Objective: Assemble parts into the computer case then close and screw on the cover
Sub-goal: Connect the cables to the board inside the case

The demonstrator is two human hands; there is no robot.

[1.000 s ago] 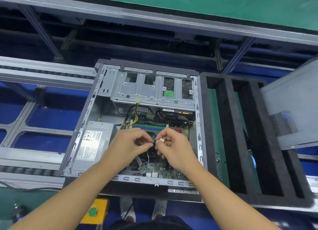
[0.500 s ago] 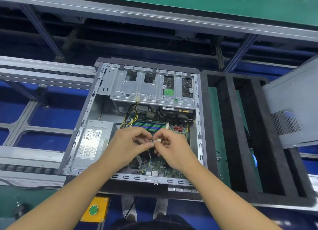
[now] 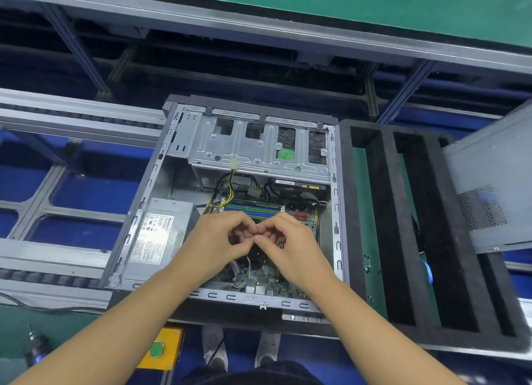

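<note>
Power supply (image 3: 161, 235) sits at the left of the open computer case (image 3: 134, 220). Left hand (image 3: 218, 240) and right hand (image 3: 290, 246) both pinch the end of a thin cable (image 3: 248, 265) over the motherboard (image 3: 276, 281), so I'd say we're mid-wiring. Next up, probably lining the plug up with its header. Cover (image 3: 495, 197) is off, leaning at far right.

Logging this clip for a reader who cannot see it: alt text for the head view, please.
The left hand and right hand meet over the open case, fingertips pinching a thin wire above the motherboard. A power supply sits at the case's left; a foam tray and the cover are to its right.
</note>
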